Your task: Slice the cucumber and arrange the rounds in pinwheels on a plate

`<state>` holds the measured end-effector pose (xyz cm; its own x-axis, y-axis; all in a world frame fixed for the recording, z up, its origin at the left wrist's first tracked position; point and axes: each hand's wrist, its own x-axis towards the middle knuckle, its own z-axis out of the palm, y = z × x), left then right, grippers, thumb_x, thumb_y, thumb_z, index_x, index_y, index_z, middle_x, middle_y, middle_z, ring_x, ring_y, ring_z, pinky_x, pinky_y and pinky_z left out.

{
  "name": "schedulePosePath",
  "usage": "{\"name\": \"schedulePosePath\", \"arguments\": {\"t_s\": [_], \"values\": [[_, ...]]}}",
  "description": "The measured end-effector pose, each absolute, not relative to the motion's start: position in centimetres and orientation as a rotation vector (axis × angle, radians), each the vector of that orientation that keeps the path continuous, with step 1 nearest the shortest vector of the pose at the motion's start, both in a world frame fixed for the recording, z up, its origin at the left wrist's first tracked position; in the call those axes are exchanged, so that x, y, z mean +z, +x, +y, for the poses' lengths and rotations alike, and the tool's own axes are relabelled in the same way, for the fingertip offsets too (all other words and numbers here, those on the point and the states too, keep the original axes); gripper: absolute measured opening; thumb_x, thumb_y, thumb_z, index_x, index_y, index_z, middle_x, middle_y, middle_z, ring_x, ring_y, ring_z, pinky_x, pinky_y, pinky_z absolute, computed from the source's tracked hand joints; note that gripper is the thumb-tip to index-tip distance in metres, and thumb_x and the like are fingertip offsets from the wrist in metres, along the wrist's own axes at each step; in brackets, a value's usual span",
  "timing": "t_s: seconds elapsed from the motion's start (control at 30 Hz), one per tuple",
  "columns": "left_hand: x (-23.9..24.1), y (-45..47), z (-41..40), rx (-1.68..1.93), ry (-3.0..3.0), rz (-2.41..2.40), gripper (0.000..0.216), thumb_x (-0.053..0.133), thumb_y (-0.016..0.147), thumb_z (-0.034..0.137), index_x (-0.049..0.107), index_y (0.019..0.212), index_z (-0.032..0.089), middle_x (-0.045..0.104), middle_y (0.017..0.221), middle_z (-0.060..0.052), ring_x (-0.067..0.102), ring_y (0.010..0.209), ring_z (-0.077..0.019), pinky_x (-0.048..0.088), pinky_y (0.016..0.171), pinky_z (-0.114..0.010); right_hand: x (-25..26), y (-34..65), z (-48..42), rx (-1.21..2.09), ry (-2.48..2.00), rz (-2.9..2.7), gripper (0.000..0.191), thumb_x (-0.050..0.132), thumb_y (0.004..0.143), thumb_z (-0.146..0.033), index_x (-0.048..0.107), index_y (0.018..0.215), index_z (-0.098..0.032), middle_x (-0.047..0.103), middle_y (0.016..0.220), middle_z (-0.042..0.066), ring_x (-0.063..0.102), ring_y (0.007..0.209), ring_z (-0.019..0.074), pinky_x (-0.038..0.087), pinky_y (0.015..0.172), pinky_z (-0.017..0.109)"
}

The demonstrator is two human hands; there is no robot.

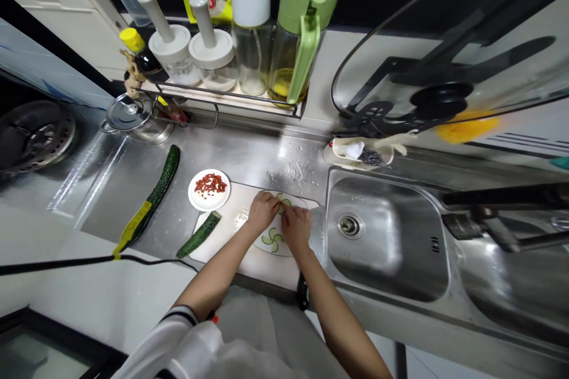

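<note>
A white plate point(272, 249) lies on a white cutting board point(231, 207) and carries thin green cucumber slices point(272, 237) laid in small fans. My left hand point(263, 211) and my right hand point(296, 227) meet over the plate's far side, fingers pinched on a cucumber slice point(283, 205). A short cucumber piece point(198, 234) lies on the board's left edge. To its left a long whole cucumber point(156, 189) with a yellow band rests on the steel counter. A small white dish of red berries point(209, 189) sits by the board's far corner.
A steel sink point(386, 237) is right of the board, with a tap point(498, 213) at the far right. A rack point(222, 92) at the back holds bottles and jars. A glass lid point(131, 112) and a pot point(35, 133) sit left. A black cable point(89, 260) crosses the near counter.
</note>
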<state>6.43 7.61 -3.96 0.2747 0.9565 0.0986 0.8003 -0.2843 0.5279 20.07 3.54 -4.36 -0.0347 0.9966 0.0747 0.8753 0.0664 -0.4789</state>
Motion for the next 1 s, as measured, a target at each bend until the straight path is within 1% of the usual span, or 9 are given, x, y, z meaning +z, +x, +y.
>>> {"name": "schedulePosePath", "arguments": {"t_s": [0.17, 0.33, 0.63, 0.8, 1.0], "values": [[-4.2, 6.4, 7.5, 0.593, 2.177, 1.595, 0.015, 0.056, 0.080, 0.018, 0.068, 0.088, 0.021, 0.059, 0.079, -0.004, 0.050, 0.085, -0.0180, 0.043, 0.079, -0.030, -4.3, 20.1, 3.6, 0.440, -1.859, -1.970, 0.036, 0.046, 0.083, -0.018, 0.062, 0.115, -0.020, 0.060, 0.090, 0.007, 0.040, 0.087, 0.0203, 0.031, 0.075, 0.032], [-4.2, 6.3, 7.4, 0.621, 2.147, 1.615, 0.019, 0.058, 0.077, 0.015, 0.067, 0.094, 0.019, 0.061, 0.083, -0.004, 0.051, 0.087, -0.0181, 0.045, 0.080, -0.030, -3.8, 20.3, 3.5, 0.455, -1.845, -1.988, 0.036, 0.044, 0.084, -0.017, 0.061, 0.115, -0.019, 0.060, 0.092, 0.008, 0.043, 0.087, 0.0192, 0.032, 0.077, 0.033], [-1.6, 3.5, 6.7, 0.767, 2.027, 1.745, 0.020, 0.055, 0.081, 0.022, 0.067, 0.097, 0.019, 0.064, 0.088, -0.006, 0.053, 0.088, -0.0186, 0.045, 0.082, -0.033, -3.0, 20.7, 2.9, 0.433, -1.815, -1.964, 0.032, 0.044, 0.085, -0.017, 0.063, 0.110, -0.018, 0.062, 0.092, 0.007, 0.045, 0.088, 0.0198, 0.034, 0.080, 0.035], [-0.1, -1.3, 5.8, 0.787, 1.846, 2.062, 0.021, 0.051, 0.083, 0.025, 0.068, 0.093, 0.018, 0.065, 0.089, -0.007, 0.055, 0.087, -0.0190, 0.043, 0.084, -0.032, -2.6, 20.4, 2.1, 0.441, -1.782, -1.946, 0.031, 0.043, 0.085, -0.019, 0.065, 0.107, -0.018, 0.062, 0.089, 0.007, 0.045, 0.086, 0.0198, 0.035, 0.080, 0.035], [0.6, -7.8, 4.9, 0.571, 1.538, 2.510, 0.026, 0.049, 0.081, 0.028, 0.067, 0.096, 0.018, 0.066, 0.094, -0.009, 0.056, 0.094, -0.0218, 0.041, 0.090, -0.033, -2.2, 19.5, 1.3, 0.471, -1.719, -1.985, 0.031, 0.042, 0.086, -0.020, 0.066, 0.105, -0.018, 0.062, 0.089, 0.008, 0.047, 0.087, 0.0195, 0.035, 0.081, 0.035]]}}
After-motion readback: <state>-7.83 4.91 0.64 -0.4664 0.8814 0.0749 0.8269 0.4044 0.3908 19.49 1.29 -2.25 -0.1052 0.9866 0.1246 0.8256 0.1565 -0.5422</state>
